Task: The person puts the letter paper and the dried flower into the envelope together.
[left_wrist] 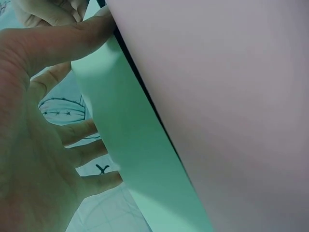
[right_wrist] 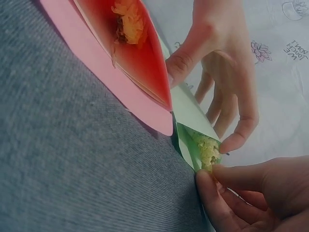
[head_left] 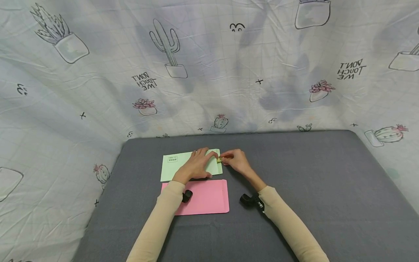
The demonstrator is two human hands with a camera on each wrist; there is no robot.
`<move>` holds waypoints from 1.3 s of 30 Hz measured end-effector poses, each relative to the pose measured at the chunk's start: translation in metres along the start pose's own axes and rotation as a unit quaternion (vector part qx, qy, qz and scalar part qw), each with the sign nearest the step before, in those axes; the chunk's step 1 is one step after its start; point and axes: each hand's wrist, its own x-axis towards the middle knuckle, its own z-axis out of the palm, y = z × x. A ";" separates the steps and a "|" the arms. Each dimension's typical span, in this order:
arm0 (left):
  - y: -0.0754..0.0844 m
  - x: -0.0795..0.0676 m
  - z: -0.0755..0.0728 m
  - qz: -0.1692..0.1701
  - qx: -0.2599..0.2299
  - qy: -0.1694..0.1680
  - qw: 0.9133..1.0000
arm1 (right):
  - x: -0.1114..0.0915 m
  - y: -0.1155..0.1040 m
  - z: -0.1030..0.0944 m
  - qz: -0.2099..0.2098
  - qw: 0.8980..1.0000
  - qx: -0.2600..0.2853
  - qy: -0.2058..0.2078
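Observation:
My left hand (head_left: pixel 196 165) lies across a pale green envelope (head_left: pixel 170 170), fingers spread and largely straight. In the right wrist view its thumb touches the near edge while the index fingertip is at the open mouth. A small yellow dried flower (right_wrist: pixel 208 149) sits in that mouth, partly inside. Thumb and index finger of my right hand (head_left: pixel 238 161) pinch at the flower's lower end, beside the envelope's flap. Nearer to me lies a pink envelope (head_left: pixel 209 199), under my left forearm; its mouth gapes and shows an orange dried flower (right_wrist: pixel 129 21) inside.
A dark grey cloth (head_left: pixel 311 189) covers the table. Behind it hangs a white curtain (head_left: pixel 209 72) printed with cacti. Black wrist cameras are strapped at both sleeves, the left one (head_left: pixel 187 196) over the pink envelope.

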 end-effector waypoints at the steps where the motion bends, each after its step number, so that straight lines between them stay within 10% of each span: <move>1: 0.000 0.000 0.000 -0.001 -0.001 -0.002 1.000 | 0.000 0.000 0.001 -0.001 1.000 -0.003 0.000; 39: 0.004 -0.002 -0.004 0.011 -0.028 -0.022 0.999 | -0.006 0.001 0.003 -0.023 0.999 0.011 -0.020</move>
